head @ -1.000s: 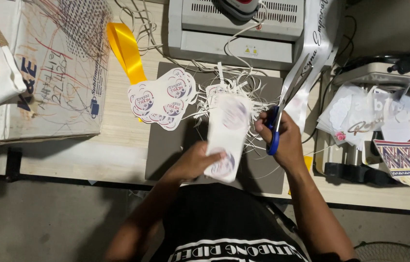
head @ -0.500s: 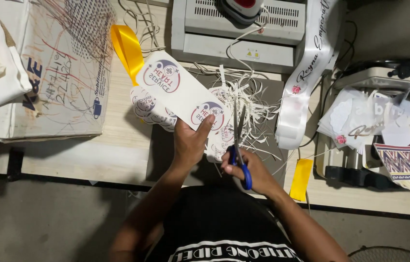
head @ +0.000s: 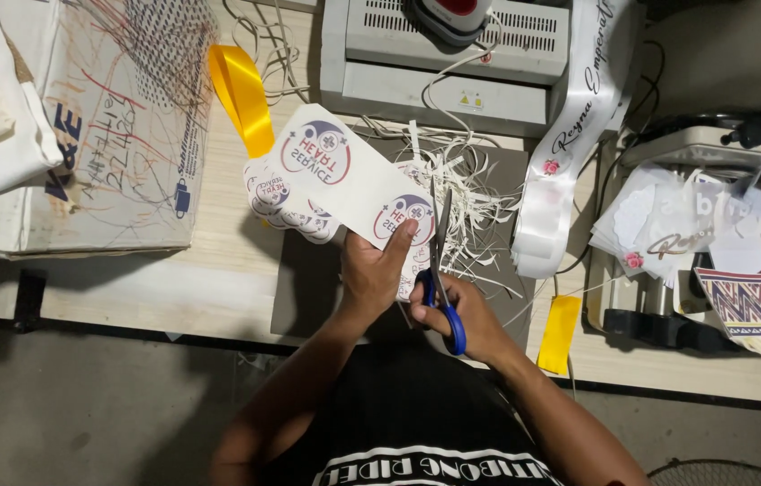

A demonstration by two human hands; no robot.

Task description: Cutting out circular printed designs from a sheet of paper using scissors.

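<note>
The printed sheet (head: 335, 175) is smooth white paper with a faint sheen, and thin paper offcuts (head: 461, 180) lie curled beside it. The scissors (head: 441, 270) have bright metal blades and glossy blue plastic handles. The yellow ribbon (head: 241, 94) and white sash (head: 569, 135) look like shiny satin cloth. The desk (head: 218, 225) is pale matt wood; the mat (head: 308, 288) is dull grey.

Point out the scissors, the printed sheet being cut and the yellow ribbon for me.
scissors (head: 439, 243): head view, on the metal blades.
printed sheet (head: 344, 184): head view, on its white middle, between two round emblems.
yellow ribbon (head: 241, 94): head view, on the folded loop.
</note>
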